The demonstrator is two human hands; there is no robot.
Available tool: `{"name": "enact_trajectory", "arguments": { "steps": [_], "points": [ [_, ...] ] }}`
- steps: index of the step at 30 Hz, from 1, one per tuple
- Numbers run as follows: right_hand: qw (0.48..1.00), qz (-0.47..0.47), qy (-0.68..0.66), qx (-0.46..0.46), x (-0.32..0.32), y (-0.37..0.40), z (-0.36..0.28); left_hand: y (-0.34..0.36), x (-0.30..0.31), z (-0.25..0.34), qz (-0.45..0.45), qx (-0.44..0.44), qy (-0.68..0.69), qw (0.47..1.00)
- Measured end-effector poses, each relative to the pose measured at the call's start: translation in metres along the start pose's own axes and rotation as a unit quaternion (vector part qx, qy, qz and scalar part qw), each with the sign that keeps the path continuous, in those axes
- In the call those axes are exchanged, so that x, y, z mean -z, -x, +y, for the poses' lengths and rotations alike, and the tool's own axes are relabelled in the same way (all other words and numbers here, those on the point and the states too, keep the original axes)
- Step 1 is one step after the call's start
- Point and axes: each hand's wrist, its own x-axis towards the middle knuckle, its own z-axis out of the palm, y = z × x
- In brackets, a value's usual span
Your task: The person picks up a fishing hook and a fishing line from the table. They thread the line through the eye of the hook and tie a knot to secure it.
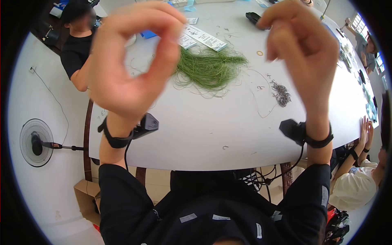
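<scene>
My left hand (122,61) is raised at the upper left, thumb and fingertips brought together in a ring shape. Opposite it, my right hand (304,49) is also up, fingers curled into a pinch and smeared by motion. Whatever either pinch holds is too small or blurred to make out. Between and beyond the hands lies a loose bundle of green thread-like strands (210,69) on the white table (192,130). A pile of small dark metal hooks (281,94) sits below my right hand. One loose hook (225,147) lies nearer the front edge.
Printed white cards (206,38) lie behind the strands. A small tan ring (259,53) and a black object (254,17) are near my right hand. Other people sit at the left and right. A fan (36,143) stands at left, and cables hang below the table edge.
</scene>
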Motion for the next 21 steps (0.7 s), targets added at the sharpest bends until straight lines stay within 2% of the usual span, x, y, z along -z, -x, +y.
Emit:
{"name": "enact_trajectory", "arguments": {
  "steps": [1,4,8,12,15,17,18,19,21],
  "points": [
    [1.0,0.015,0.003,-0.013,0.012,-0.005,0.004,0.0,0.002,-0.004,0.043,0.017,0.006,0.999],
    [0.992,0.093,0.082,-0.004,0.048,-0.026,0.013,-0.01,0.026,-0.018,0.092,-0.004,-0.045,0.995],
    [0.961,0.202,0.188,0.0,0.098,-0.033,0.048,-0.019,0.071,-0.034,0.126,0.021,-0.173,0.977],
    [0.937,0.264,0.227,-0.018,0.123,-0.036,0.061,-0.021,0.077,-0.036,0.146,0.034,-0.19,0.97],
    [0.944,0.235,0.231,-0.014,0.142,-0.037,0.078,-0.017,0.059,-0.034,0.131,0.036,-0.139,0.981],
    [0.927,0.109,0.355,-0.063,0.16,-0.04,0.093,-0.014,0.037,-0.028,0.101,0.056,-0.056,0.992],
    [0.908,0.028,0.383,-0.165,0.163,-0.04,0.092,-0.011,0.028,-0.026,0.116,0.086,0.003,0.989],
    [0.836,0.011,0.512,-0.196,0.164,-0.033,0.096,-0.009,0.021,-0.026,0.131,0.112,0.062,0.983],
    [0.757,0.057,0.646,-0.079,0.16,-0.02,0.106,-0.006,0.018,-0.027,0.078,0.108,0.06,0.989]
  ]
}}
